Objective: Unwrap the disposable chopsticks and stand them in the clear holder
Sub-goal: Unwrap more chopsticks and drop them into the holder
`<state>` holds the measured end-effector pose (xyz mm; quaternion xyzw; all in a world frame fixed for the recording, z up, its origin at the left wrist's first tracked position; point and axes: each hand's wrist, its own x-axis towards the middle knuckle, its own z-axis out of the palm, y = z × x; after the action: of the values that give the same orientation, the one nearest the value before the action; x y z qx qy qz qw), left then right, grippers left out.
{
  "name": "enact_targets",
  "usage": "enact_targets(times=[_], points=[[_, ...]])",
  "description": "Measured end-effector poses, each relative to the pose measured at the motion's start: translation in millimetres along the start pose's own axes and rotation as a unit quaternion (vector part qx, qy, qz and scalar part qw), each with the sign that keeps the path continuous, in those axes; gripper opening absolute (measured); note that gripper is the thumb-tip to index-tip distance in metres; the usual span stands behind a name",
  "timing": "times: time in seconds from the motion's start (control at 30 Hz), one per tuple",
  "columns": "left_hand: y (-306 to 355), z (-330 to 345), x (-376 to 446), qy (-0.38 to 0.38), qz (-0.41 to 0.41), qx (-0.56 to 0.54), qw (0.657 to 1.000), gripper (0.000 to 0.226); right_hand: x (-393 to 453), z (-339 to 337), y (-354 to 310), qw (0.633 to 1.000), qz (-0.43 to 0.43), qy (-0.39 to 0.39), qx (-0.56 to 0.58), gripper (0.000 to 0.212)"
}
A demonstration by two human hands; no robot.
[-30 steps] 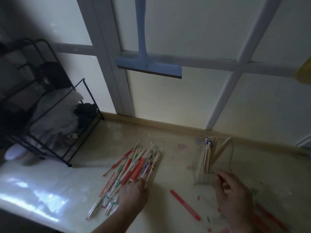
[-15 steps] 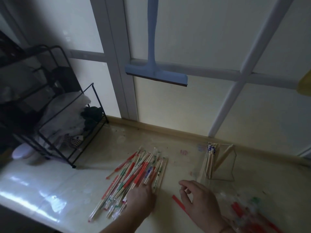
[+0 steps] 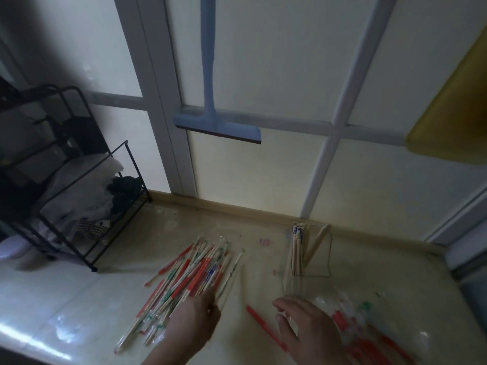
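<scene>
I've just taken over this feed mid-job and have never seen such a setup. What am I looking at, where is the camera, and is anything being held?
There is no machine: a person works with bare hands. The one picture comes from a camera on their head, looking forward and down at a pale counter below a window. The left hand rests on a pile of wrapped chopsticks; whether it grips one is hidden. The right hand hovers open, holding nothing, beside a loose red wrapper. Empty wrappers lie at its right. Behind stands the clear holder with some bare chopsticks in it. A black wire rack stands at the left.
</scene>
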<state>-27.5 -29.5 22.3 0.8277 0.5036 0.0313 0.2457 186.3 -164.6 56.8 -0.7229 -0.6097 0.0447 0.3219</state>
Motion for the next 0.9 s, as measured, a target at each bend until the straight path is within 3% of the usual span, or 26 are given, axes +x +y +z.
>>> enact_targets(times=[0.07, 0.17, 0.33, 0.43, 0.53, 0.57, 0.63, 0.67, 0.73, 0.83, 0.9], points=[[-7, -9, -16, 0.004, 0.053, -0.022, 0.998, 0.014, 2, -11, 2, 0.997, -0.067, 0.004, -0.032, 0.029], [-6, -8, -18, -0.011, 0.084, -0.017, 0.996, 0.021, 8, -12, 12, 0.989, -0.106, -0.056, -0.082, 0.049], [29, -8, 5, 0.001, 0.188, 0.030, 0.982, 0.034, 12, -13, 12, 0.978, -0.047, -0.155, -0.131, 0.059], [56, -44, 5, 0.011, 0.215, 0.015, 0.977, 0.049, 2, -25, 23, 0.982, -0.047, -0.124, -0.134, 0.052], [73, -88, 5, -0.040, 0.225, -0.030, 0.973, 0.031, -7, -41, 30, 0.992, -0.004, -0.087, -0.087, 0.033], [78, -101, 6, -0.060, 0.220, -0.063, 0.972, 0.020, -8, -52, 26, 0.988, 0.031, -0.134, -0.074, 0.025], [91, -118, 10, -0.044, 0.199, -0.198, 0.959, 0.025, -7, -71, 19, 0.971, 0.105, -0.213, -0.028, 0.040], [98, -123, 11, -0.018, 0.173, -0.306, 0.936, 0.039, -7, -80, 14, 0.964, 0.134, -0.226, 0.031, 0.040], [114, -124, 12, -0.010, 0.117, -0.511, 0.851, 0.058, -5, -89, 0, 0.927, 0.191, -0.251, 0.204, 0.028], [144, -119, 5, -0.057, 0.113, -0.645, 0.754, 0.045, -11, -90, -12, 0.874, 0.242, -0.189, 0.378, 0.021], [157, -116, 0, -0.049, 0.101, -0.670, 0.734, 0.034, -13, -87, -15, 0.837, 0.261, -0.194, 0.439, 0.022]])
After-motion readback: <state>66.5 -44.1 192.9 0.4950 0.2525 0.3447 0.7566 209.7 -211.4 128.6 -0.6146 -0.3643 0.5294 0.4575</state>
